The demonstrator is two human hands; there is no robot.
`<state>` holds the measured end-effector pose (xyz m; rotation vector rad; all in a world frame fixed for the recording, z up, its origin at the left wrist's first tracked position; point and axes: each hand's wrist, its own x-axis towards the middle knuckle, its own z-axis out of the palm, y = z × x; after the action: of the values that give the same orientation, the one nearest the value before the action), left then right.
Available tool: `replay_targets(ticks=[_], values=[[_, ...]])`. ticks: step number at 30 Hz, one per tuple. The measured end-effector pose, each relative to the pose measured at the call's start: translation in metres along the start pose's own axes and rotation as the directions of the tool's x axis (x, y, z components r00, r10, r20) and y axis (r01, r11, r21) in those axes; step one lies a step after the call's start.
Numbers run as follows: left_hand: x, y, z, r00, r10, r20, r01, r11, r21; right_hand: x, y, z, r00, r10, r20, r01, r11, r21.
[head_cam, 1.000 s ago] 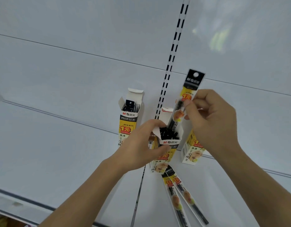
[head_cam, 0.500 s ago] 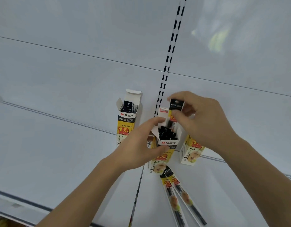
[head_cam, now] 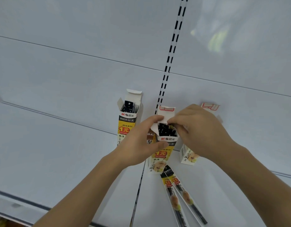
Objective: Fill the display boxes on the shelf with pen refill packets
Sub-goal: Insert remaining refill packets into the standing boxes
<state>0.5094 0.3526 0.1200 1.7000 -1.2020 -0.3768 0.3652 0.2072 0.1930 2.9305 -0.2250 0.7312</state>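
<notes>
Two loose refill packets [head_cam: 180,199] on the shelf [head_cam: 59,161] below the held display box [head_cam: 164,145].

right box [head_cam: 189,155]: mostly behind right hand [head_cam: 200,133] | loose packets [head_cam: 182,199]: cut off below

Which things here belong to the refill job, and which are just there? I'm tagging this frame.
Job: left hand gripping middle display box; right hand at its top; left display box; right display box; two loose refill packets.

Just there: shelf; slotted upright.
</notes>
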Motion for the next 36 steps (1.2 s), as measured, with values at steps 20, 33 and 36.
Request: replay_targets(ticks=[20,33,36], values=[[0.000,-0.002,0.001,0.999,0.030,0.026,-0.030,0.999,0.029,-0.016,-0.014,0.006,0.990,0.034,0.137,-0.033,0.999,-0.008],[0.003,-0.006,-0.001,0.999,0.031,0.023,-0.032,0.999,0.016,-0.015,-0.013,0.008,0.984,0.049,0.171,-0.038,0.997,-0.068],[0.003,-0.006,-0.001,0.999,0.041,0.022,-0.041,0.999,0.003,-0.018,-0.011,0.008,0.996,0.026,0.082,-0.022,0.998,-0.057]])
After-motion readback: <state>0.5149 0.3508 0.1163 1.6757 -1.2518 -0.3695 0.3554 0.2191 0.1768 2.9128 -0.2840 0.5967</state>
